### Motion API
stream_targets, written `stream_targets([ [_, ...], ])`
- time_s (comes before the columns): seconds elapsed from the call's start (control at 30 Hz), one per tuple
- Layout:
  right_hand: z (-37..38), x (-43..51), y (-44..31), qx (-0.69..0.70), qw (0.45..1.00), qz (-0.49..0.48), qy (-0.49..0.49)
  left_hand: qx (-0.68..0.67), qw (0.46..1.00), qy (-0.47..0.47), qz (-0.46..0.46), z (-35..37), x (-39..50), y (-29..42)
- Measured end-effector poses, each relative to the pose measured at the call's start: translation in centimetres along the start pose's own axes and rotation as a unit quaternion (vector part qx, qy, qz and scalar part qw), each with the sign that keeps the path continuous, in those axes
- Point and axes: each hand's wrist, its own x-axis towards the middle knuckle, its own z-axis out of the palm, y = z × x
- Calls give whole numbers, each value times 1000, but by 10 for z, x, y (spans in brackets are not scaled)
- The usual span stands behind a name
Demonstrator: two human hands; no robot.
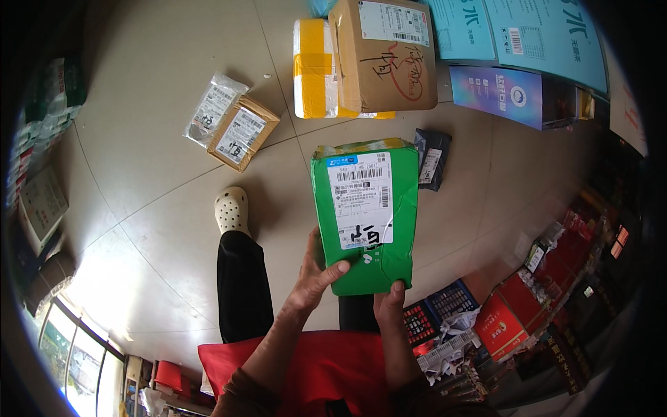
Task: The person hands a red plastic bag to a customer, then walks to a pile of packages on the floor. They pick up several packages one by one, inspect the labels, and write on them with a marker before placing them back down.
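Observation:
Between my two hands is a green cardboard parcel (398, 208), held up in front of me above the floor. It bears a white shipping label (359, 200) with a barcode and black handwriting, and tape runs along its far edge. My left hand (315, 273) grips the parcel's left side near the bottom, thumb on the face. At the lower right corner my right hand (391, 302) holds the near edge, its thumb on top and its fingers hidden beneath. Past the parcel's right side, a dark plastic mailer bag (441, 151) lies on the floor.
A small brown carton (263, 127) and a clear-wrapped parcel (219, 96) lie ahead on the left. A large brown carton (385, 73) sits by a yellow-taped white box (310, 68). Turquoise cartons (542, 31) stand far right, red boxes (505, 318) nearer. My clog (232, 211) is at left.

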Motion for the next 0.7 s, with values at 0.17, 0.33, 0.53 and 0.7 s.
stream_targets([
  [0.17, -2, 1, 1, 5, 1000, 0, -1, 6, 1000, 2, -3, -1, 1, -2],
  [0.33, -4, 2, 4, -2, 1000, -8, -7, 9, 1000, 4, 0, -1, 1, -4],
  [0.53, -4, 2, 4, -4, 1000, -13, -7, 11, 1000, 2, -9, -1, 2, -5],
  [0.7, -2, 3, 3, 0, 1000, -16, -10, 12, 1000, 1, -2, -1, 2, -5],
])
